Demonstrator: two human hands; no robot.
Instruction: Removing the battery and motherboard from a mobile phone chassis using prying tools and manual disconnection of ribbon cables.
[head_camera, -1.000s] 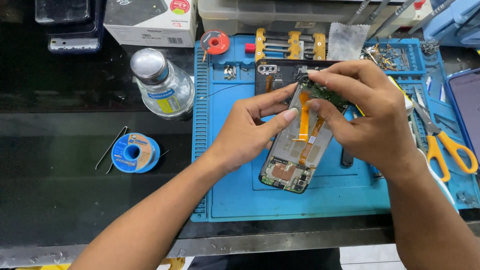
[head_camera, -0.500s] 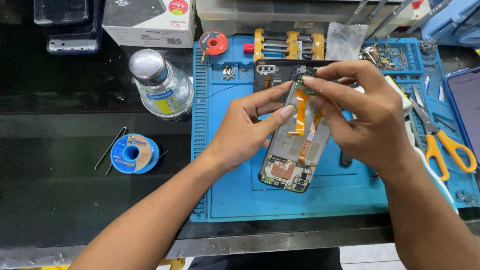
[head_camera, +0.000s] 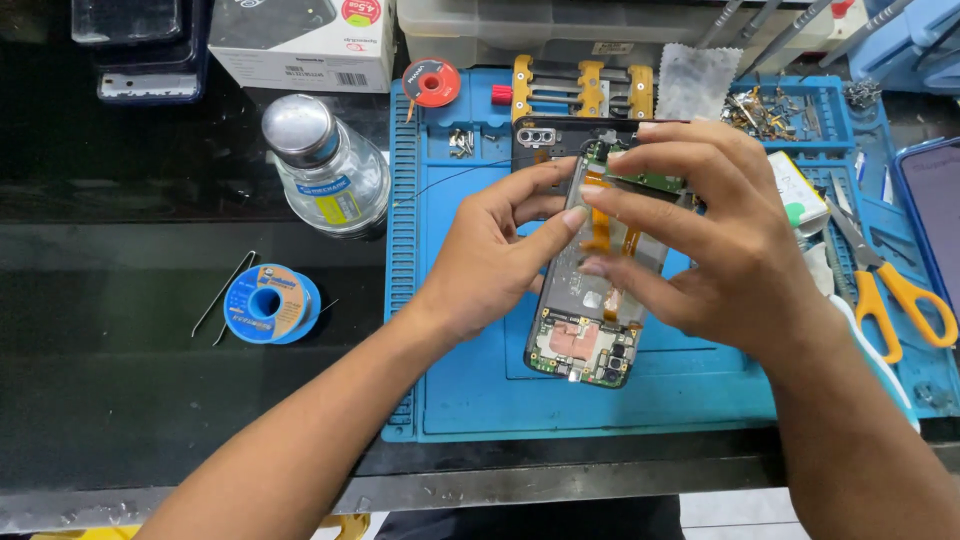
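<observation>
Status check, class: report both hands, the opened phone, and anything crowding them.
Left hand and right hand both pinching at opened phone on blue mat. Scissors beside right hand, not touching.

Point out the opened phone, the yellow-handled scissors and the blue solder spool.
Opened phone with exposed circuit boards (head_camera: 580, 345): head view, lower circuit board.
Yellow-handled scissors (head_camera: 905, 295): head view, handle loop.
Blue solder spool (head_camera: 268, 303): head view, top flange.

A black bench (head_camera: 120, 400) carries a blue mat (head_camera: 480, 390) (solder spool (head_camera: 268, 304) beside it).
</observation>
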